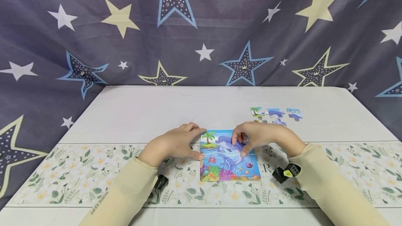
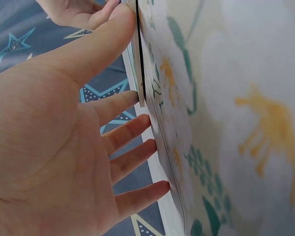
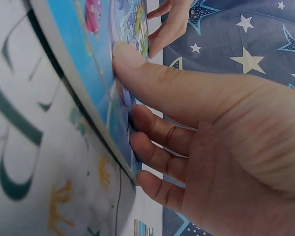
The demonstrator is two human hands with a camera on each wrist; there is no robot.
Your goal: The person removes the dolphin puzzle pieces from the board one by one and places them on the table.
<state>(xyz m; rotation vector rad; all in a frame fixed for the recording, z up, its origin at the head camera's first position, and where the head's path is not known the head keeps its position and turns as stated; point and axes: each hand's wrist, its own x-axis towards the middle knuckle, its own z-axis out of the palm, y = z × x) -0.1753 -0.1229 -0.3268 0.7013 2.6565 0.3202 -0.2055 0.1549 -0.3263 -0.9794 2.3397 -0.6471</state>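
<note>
A square dolphin jigsaw puzzle [image 1: 216, 165] lies flat on the table, showing a palm tree, a crab and coral. My left hand [image 1: 177, 142] is at its left side, thumb and index fingertip touching the edge. In the left wrist view the fingers of that left hand [image 2: 54, 142] are spread and fairly straight. Over the puzzle's upper right, my right hand [image 1: 259, 135] rests its thumb and fingertips on the picture. The right wrist view shows the right thumb [image 3: 130, 56] pressing on the surface, other fingers slightly bent; no lifted piece is visible between them.
Several loose puzzle pieces [image 1: 294, 114] lie behind the right hand, some partly hidden by it. A floral runner [image 1: 119, 170] with printed letters crosses the white table [image 1: 157, 111]. A dark star-patterned cloth [image 1: 201, 30] hangs at the back and sides.
</note>
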